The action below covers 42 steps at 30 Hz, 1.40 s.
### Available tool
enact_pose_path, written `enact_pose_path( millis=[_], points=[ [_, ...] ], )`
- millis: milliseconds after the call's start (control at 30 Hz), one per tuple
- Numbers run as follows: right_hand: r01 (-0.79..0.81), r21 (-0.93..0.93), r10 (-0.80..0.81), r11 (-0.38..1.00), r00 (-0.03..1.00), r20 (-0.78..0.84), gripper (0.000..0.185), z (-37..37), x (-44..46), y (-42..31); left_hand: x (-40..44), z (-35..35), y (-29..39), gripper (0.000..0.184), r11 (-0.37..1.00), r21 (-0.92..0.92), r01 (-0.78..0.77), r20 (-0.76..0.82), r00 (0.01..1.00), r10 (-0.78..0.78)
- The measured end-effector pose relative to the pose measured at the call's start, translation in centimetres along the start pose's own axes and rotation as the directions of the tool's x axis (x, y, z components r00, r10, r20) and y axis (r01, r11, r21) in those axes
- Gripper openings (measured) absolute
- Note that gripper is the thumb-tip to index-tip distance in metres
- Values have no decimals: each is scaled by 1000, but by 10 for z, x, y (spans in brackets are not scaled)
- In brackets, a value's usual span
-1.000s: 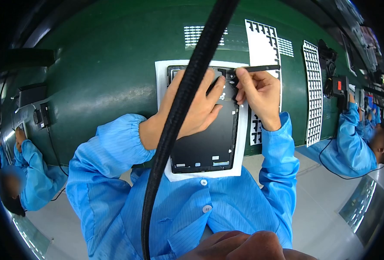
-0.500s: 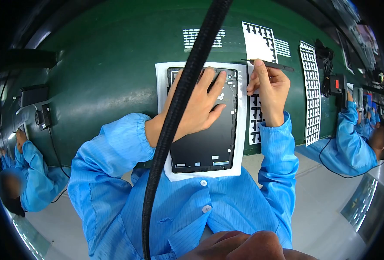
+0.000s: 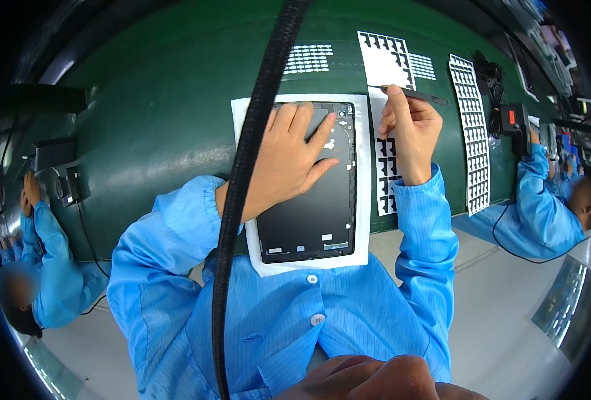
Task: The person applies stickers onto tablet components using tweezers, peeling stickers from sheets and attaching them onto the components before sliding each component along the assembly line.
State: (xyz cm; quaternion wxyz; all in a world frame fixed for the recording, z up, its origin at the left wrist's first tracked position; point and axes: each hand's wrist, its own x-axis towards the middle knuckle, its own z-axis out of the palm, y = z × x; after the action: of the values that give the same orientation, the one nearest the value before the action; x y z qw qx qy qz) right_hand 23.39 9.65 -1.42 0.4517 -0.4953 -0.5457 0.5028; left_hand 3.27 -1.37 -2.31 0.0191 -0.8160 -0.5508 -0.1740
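The black tablet housing (image 3: 302, 223) lies on a white cloth (image 3: 359, 227) at the front edge of the table. My left hand (image 3: 275, 160) rests flat across its upper part, fingers extended and thumb spread to the right; the cable hides part of the hand. In my right hand (image 3: 412, 137) is a pair of black tweezers (image 3: 430, 99), pinched between thumb and fingers, tips pointing left. That hand is over a white sheet (image 3: 383, 67) of black adhesive pieces, partly peeled bare, just right of the housing. Whether the tips hold anything is too small to tell.
A thick black braided cable (image 3: 249, 133) crosses in front of the view. Small white label sheets (image 3: 311, 59) lie at the back. Another sheet of black pieces (image 3: 471, 133) is on the right, beside a black box (image 3: 514, 123) with cords. Co-workers in blue sit at both sides.
The view has shifted slightly, moving the table items left. My left hand's fingers are closer together on the housing. My right hand keeps the tweezers over the sheet. The left co-worker's hands have moved.
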Motion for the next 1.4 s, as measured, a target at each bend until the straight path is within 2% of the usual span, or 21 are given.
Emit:
enact_pose_path(
  millis=[133, 233, 333, 400, 433, 467, 567, 667, 700, 733, 800, 833, 900, 933, 1033, 1067, 1100, 1167, 1267, 1367, 1400],
  points=[
    [30, 35, -29, 999, 999, -17, 30, -3, 1, 2, -14, -16, -2, 64, 990, -137, -41, 3, 999, 42],
    [33, 32, -32, 999, 999, -37, 29, -6, 1, 2, -36, -33, -5, 67, 967, -245, 72, -12, 997, -78],
    [38, 41, -36, 998, 999, -39, 28, -8, 1, 0, -63, -51, -3, 53, 919, -158, 363, -87, 921, -379],
    [37, 42, -35, 998, 998, -47, 28, -10, 2, 1, -82, -62, 4, 39, 745, -172, 645, 206, 763, -613],
    [40, 46, -37, 998, 998, -52, 28, -10, 2, 0, -87, -62, 10, 39, 743, -167, 648, 196, 761, -619],
    [42, 50, -39, 998, 998, -51, 27, -9, 2, -1, -90, -66, 18, 38, 700, -185, 689, 298, 719, -628],
    [52, 45, -49, 998, 996, -79, 29, -8, 3, 1, -95, -61, 29, 39, 683, -268, 679, 399, 724, -563],
    [63, 56, -57, 996, 992, -109, 30, -6, 3, -1, -95, -63, 27, 35, 601, -465, 651, 388, 759, -523],
    [66, 60, -58, 996, 990, -126, 30, -10, 4, 0, -96, -63, 28, 31, 531, -599, 600, 302, 783, -544],
    [69, 61, -60, 996, 989, -137, 30, -13, 6, 0, -100, -63, 22, 32, 569, -652, 501, 198, 837, -511],
    [74, 63, -63, 995, 985, -160, 30, -18, 9, 2, -96, -78, 15, 37, 327, -782, 530, 247, 746, -618],
    [81, 77, -66, 994, 982, -180, 30, -20, 10, 2, -96, -82, 3, 41, 364, -711, 601, 275, 715, -642],
    [102, 102, -78, 990, 974, -214, 31, -23, 14, 0, -79, -81, -25, 23, 310, -766, 563, 240, 698, -674],
    [101, 101, -76, 990, 971, -224, 31, -24, 15, 0, -61, -79, -30, 19, 136, -871, 472, 259, 677, -689],
    [115, 114, -84, 987, 965, -247, 31, -28, 19, 5, -12, -67, -74, 34, 109, -912, 395, 134, 539, -832],
    [125, 122, -91, 985, 964, -251, 30, -29, 20, 8, 0, -62, -101, 31, 134, -918, 374, 139, 618, -773],
    [115, 113, -83, 987, 963, -256, 31, -29, 21, 8, 16, -54, -132, 41, 56, -922, 382, 212, 623, -753],
    [102, 108, -70, 989, 962, -265, 31, -30, 22, 7, 40, -36, -197, 31, -9, -916, 400, 270, 603, -751],
    [94, 95, -67, 991, 963, -261, 32, -33, 21, 4, 84, -28, -239, 33, -195, -927, 321, 347, 532, -772],
    [77, 88, -50, 993, 961, -273, 31, -32, 22, 2, 101, -22, -277, 36, -247, -960, 132, 278, 570, -773],
    [69, 81, -44, 994, 959, -279, 31, -31, 22, 2, 98, -17, -278, 40, 190, -915, 356, 85, 631, -771]
  ],
)
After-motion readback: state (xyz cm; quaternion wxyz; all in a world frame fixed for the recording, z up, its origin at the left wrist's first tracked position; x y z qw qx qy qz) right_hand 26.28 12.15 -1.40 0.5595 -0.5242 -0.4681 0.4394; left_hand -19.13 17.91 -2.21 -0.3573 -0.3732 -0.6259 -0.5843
